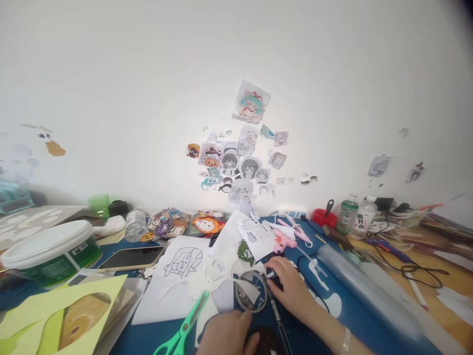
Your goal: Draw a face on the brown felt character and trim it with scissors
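My left hand is at the bottom middle, fingers curled and partly cut off by the frame. Its thumb is close to a dark brown, shiny rounded object; I cannot make out what it holds. My right hand bends its fingers around a small black object whose kind is unclear. Between the hands stands a round clear container with paper scraps inside. A slim metallic tool lies beside it. Green-handled scissors rest left of my left hand.
Left are a line-drawing sheet, a phone, a white-lidded tub and yellow cut paper. Right are a pink glue gun, a clear plastic roll and bottles. Paper cutouts hang on the wall.
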Tool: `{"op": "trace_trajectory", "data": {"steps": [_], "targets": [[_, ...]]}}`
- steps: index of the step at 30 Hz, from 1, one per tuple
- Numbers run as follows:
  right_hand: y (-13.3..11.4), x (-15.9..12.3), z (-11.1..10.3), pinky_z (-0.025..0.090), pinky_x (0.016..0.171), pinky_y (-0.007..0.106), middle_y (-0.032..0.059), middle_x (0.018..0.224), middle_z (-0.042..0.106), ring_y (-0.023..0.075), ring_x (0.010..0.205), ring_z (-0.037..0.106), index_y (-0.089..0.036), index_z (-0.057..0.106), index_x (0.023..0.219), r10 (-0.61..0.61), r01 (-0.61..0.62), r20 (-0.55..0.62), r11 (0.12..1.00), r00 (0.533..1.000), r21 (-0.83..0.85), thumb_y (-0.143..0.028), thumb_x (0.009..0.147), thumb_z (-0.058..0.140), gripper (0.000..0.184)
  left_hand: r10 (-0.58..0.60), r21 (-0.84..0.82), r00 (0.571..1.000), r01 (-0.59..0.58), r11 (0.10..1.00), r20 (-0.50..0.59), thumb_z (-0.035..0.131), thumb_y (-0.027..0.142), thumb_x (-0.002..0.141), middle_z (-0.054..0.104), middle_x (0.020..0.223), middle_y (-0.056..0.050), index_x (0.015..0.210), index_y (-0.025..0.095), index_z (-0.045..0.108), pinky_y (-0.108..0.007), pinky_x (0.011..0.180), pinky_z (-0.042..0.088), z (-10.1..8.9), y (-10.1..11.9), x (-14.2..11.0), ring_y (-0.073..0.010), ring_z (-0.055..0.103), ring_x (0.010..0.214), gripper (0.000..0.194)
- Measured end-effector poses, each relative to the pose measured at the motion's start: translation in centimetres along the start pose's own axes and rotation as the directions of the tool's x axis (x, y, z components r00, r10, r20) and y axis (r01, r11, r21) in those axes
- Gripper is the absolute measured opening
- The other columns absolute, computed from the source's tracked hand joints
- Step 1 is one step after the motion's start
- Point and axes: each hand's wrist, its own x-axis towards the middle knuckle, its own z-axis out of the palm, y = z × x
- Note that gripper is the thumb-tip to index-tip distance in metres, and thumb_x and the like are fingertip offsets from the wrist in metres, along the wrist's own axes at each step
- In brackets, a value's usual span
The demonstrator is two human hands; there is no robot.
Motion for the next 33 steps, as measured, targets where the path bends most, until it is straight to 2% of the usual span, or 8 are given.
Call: {"op": "trace_trajectory", "data": {"steps": [5,8,10,14,18,24,28,33], "targets": [[1.0,3.0,0.2,0.04,0.092,0.045,0.0131,0.115,0.054,0.03,0.109,0.047,-0.016,0.062,0.1,0.122,-0.122,-0.006,0.986,0.993,-0.114,-0.008,0.072,0.056,0.03,-0.025,0.186,0.972,0.07,0.98,-0.236,0.028,0.024,0.088,0.062,0.106,-0.015,0.097,0.018,0.062,-0.043,0.083,0.043,-2.1,-1.5,0.4,-0.03,0.056,0.099,0.036],[0.9,4.3,1.1,0.035,0.097,0.048,0.0116,0.122,0.053,0.0308,0.114,0.044,-0.018,0.066,0.094,0.137,-0.135,0.002,0.979,0.991,-0.153,-0.012,0.073,0.058,0.023,-0.044,0.251,0.933,0.142,0.958,-0.358,0.029,0.025,0.088,0.051,0.128,-0.017,0.109,0.015,0.06,-0.048,0.099,0.032,-3.0,-3.7,1.0,-0.0338,0.041,0.121,0.038],[0.4,4.5,1.9,0.032,0.1,0.047,0.0102,0.125,0.053,0.0301,0.116,0.043,-0.019,0.067,0.094,0.12,-0.116,0.017,0.979,0.993,-0.165,-0.014,0.073,0.061,0.023,-0.091,0.27,0.902,0.221,0.937,-0.421,0.033,0.028,0.087,0.049,0.129,-0.021,0.117,0.011,0.056,-0.052,0.1,0.031,-3.2,-5.2,1.5,-0.038,0.038,0.123,0.042],[-0.1,4.0,3.3,0.031,0.099,0.05,0.0102,0.125,0.056,0.03,0.112,0.046,-0.019,0.068,0.092,0.114,-0.108,0.024,0.979,0.993,-0.172,-0.013,0.076,0.06,0.019,-0.151,0.289,0.86,0.322,0.902,-0.487,0.034,0.029,0.086,0.047,0.133,-0.021,0.124,0.01,0.051,-0.052,0.098,0.034,-2.9,-7.5,2.2,-0.0377,0.039,0.125,0.045],[0.0,3.3,3.4,0.032,0.098,0.049,0.0077,0.125,0.058,0.0281,0.108,0.049,-0.02,0.068,0.094,0.112,-0.107,0.023,0.98,0.993,-0.165,-0.012,0.077,0.058,0.021,-0.206,0.271,0.847,0.372,0.888,-0.49,0.031,0.034,0.086,0.046,0.136,-0.021,0.125,0.008,0.05,-0.056,0.1,0.03,-2.6,-8.8,2.8,-0.0382,0.036,0.128,0.05],[0.1,3.2,3.4,0.028,0.101,0.051,0.0068,0.123,0.06,0.0265,0.107,0.051,-0.02,0.068,0.096,0.123,-0.12,0.014,0.982,0.992,-0.144,-0.01,0.078,0.056,0.024,-0.129,0.223,0.903,0.236,0.946,-0.41,0.032,0.037,0.086,0.041,0.141,-0.015,0.13,0.01,0.044,-0.061,0.106,0.021,-2.6,-8.8,3.4,-0.0321,0.026,0.135,0.052],[0.1,3.1,3.6,0.028,0.1,0.05,0.0065,0.121,0.061,0.0266,0.106,0.052,-0.021,0.068,0.096,0.126,-0.123,0.012,0.985,0.992,-0.121,-0.01,0.078,0.055,0.025,-0.012,0.217,0.912,0.111,0.97,-0.411,0.03,0.031,0.089,0.031,0.147,-0.013,0.139,0.017,0.028,-0.06,0.107,0.019,-2.4,-8.0,2.9,-0.0279,0.017,0.138,0.052],[0.1,3.1,3.6,0.027,0.099,0.048,0.0054,0.12,0.062,0.0255,0.106,0.053,-0.022,0.068,0.095,0.132,-0.13,0.007,0.984,0.991,-0.123,-0.008,0.077,0.054,0.027,0.131,0.247,0.924,-0.041,0.968,-0.358,0.036,0.021,0.086,0.026,0.149,-0.007,0.137,0.025,0.033,-0.06,0.108,0.016,-1.8,-7.1,2.3,-0.0262,0.013,0.139,0.051]]}}
